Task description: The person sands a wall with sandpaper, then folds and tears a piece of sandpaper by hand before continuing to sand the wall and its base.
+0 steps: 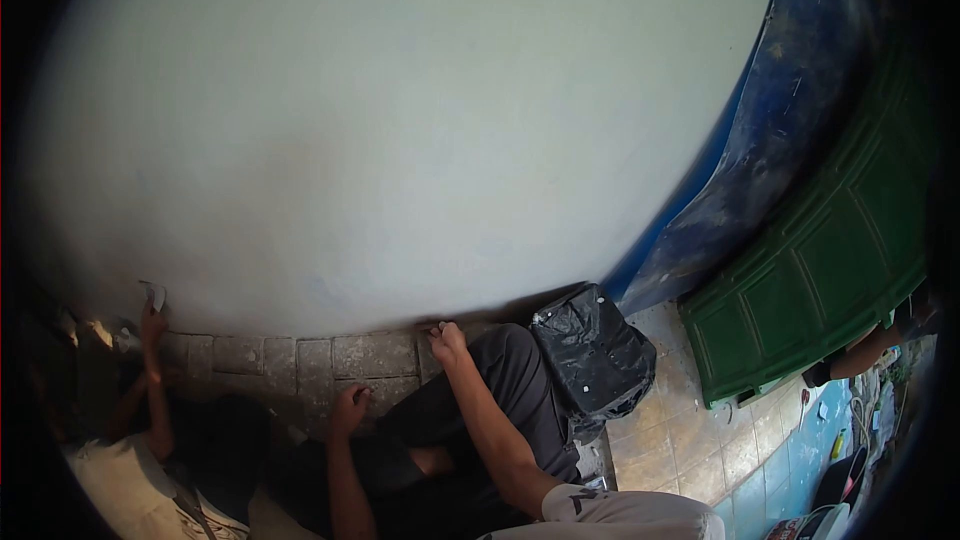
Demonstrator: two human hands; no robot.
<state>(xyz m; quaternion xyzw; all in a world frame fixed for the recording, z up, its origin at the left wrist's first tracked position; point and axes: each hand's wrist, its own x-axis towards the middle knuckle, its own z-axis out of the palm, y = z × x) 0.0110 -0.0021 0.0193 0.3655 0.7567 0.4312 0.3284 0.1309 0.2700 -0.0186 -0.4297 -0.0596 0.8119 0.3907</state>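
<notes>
Touching the foot of the pale wall

Crouching close to the pale wall [400, 120], the person reaches both arms forward over a bent knee in dark trousers. The right hand [447, 340] is at the line where the wall meets the stone band [300, 355]; its fingers are bent and the tips press on this line. If they pinch something small, I cannot tell. The left hand [350, 408] is lower, half curled, with the knuckles up against the stone band; what it holds, if anything, is hidden.

To my judgement the wall above is already finished: its colour looks even down to the lower edge. The stone band is bare and grey, and only this lower edge seems to be in work now.

On the left, a co-worker's hand [152, 328] holds a white piece [153, 293] against the same edge. A black plastic bag [592, 352] stands just beside the person's knee, on the tiled floor [690, 440], near a green panel [830, 260].
</notes>
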